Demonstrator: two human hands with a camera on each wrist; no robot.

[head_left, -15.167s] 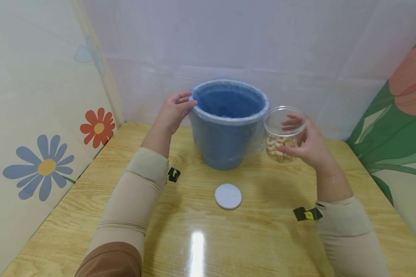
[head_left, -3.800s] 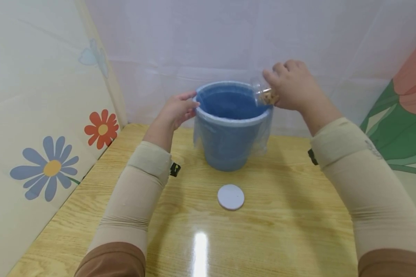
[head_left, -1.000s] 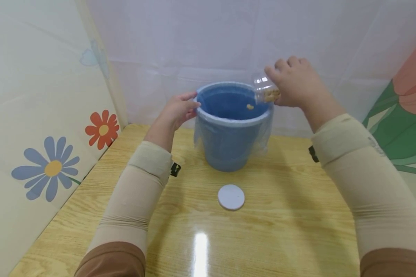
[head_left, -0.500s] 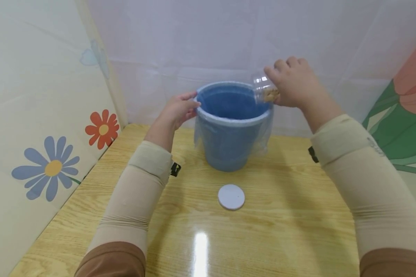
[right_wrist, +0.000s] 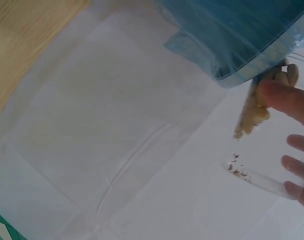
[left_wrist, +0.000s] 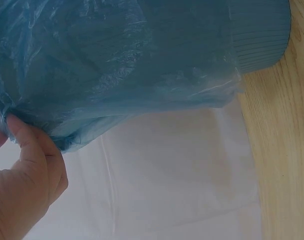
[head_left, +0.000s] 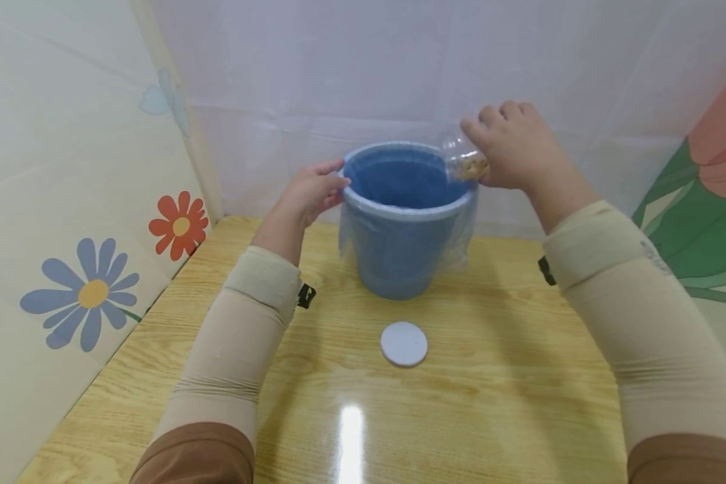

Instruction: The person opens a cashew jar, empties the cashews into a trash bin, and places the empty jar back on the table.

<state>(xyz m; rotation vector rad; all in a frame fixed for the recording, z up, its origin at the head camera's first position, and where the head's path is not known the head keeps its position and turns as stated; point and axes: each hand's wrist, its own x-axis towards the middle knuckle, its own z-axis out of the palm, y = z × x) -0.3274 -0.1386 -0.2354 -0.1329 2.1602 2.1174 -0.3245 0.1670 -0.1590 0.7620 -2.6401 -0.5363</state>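
Note:
A blue bin (head_left: 396, 286), lined with a clear plastic bag (head_left: 458, 235) folded over its rim, stands upright on the table. My left hand (head_left: 312, 193) pinches the rim and bag on the left side; the left wrist view shows thumb and fingers on the gathered plastic. My right hand (head_left: 511, 149) grips a clear jar (head_left: 456, 149), tilted mouth-down over the bin's right rim. Several cashews (head_left: 474, 168) lie along the jar's lower side, and brown crumbs (right_wrist: 236, 167) cling near its base in the right wrist view. The bin's bottom is hidden.
A round white lid (head_left: 404, 344) lies flat on the wooden table (head_left: 460, 417) in front of the bin. Behind stands a white-covered wall (head_left: 314, 74). Flower-printed panels rise at the left and right.
Earlier the jar was upright beside the bin, fuller of cashews; it has since been raised and tipped over the rim. One second ago a cashew was falling. The left hand stays at the rim.

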